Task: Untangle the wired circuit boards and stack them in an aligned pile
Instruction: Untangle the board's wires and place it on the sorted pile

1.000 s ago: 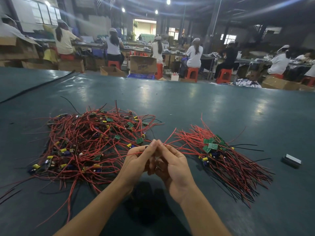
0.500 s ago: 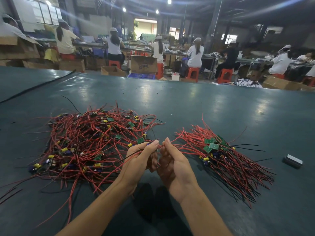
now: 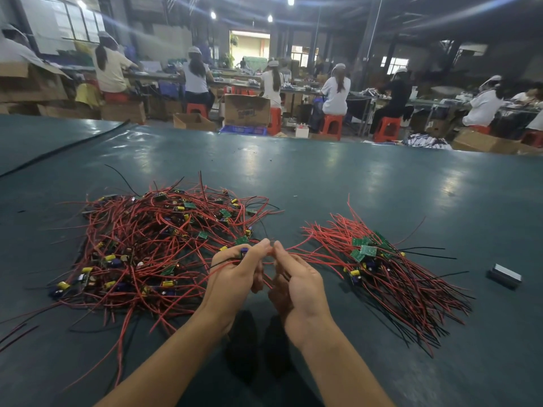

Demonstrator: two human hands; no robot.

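- The left hand (image 3: 235,277) curls its fingers round a board (image 3: 244,251) with a blue part, holding it just above the worktop (image 3: 323,177), mid-width and toward the near edge.
- The right hand (image 3: 296,286) faces it with fingers curled. Its fingertips meet the left hand's and pinch a red wire (image 3: 293,246) that leads right toward the pile (image 3: 388,268).
- The tangle (image 3: 152,245), a loose heap of boards and red wires, covers the left half of the worktop and reaches the left hand.
- The pile lies right of the hands, its green boards bunched together and its wires fanned toward the near right corner.
- A grey block (image 3: 504,276) lies alone toward the right edge.
- Past the far edge, people (image 3: 336,92) sit on red stools (image 3: 331,124) among boxes (image 3: 246,110).
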